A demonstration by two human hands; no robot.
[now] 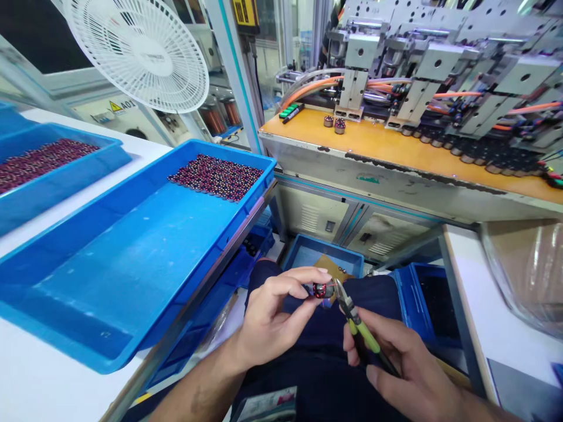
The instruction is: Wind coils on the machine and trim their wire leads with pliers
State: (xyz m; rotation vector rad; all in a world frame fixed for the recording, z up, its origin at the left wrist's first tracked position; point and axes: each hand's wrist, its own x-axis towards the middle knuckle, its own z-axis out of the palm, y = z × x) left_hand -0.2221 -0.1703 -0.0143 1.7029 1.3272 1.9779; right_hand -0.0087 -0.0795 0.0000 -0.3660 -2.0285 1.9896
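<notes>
Between the thumb and fingers of my left hand point(275, 313) is a small motor stator point(322, 290), round and dark with red copper windings. My right hand point(402, 357) is wrapped round the green and black handles of cutting pliers point(358, 328). Their metal jaws point up and left, close beside the stator's right side, where a thin wire end seems to stick out. Whether the jaws touch that wire I cannot tell. Both hands are above my lap.
On the left, a blue tray point(109, 234) holds rows of similar stators point(217, 176) at its far end. Another filled tray point(65, 170) lies beyond. A machine with an orange worktop point(308, 126) stands ahead. A blue bin point(303, 249) sits on the floor between.
</notes>
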